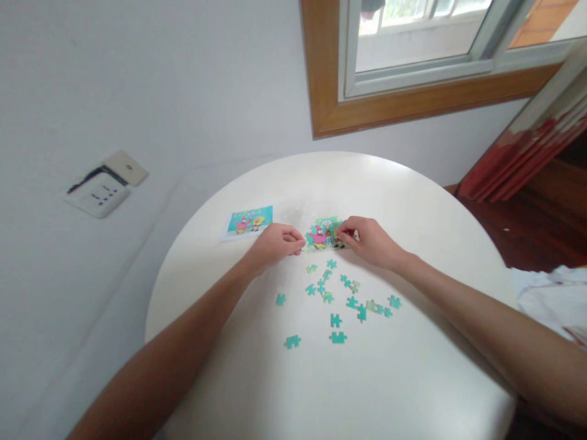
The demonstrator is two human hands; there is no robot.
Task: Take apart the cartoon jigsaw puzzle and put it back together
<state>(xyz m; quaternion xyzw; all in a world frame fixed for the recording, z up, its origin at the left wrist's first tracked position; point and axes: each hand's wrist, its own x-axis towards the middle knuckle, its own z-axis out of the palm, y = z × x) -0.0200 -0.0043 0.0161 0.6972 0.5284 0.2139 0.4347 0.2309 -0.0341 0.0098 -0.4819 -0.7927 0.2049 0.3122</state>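
A partly assembled jigsaw puzzle (320,237) lies flat on the white table, showing a pink starfish figure and part of a yellow one. At its left edge, my left hand (280,241) has thumb and fingers pinched together; whatever is between them is too small to make out. My right hand (369,241) covers the puzzle's right part, its fingertips closed in a pinch against the picture. What those fingers grip is hidden. Several loose teal puzzle pieces (338,337) are scattered on the near side of the puzzle, some with pale or yellowish patches.
A printed picture card (250,220) with the same figures lies left of the puzzle, behind my left hand. The round white table (247,391) stands against a wall with a socket (98,192). A wood-framed window (325,116) is beyond, with a red curtain (499,165) to the right.
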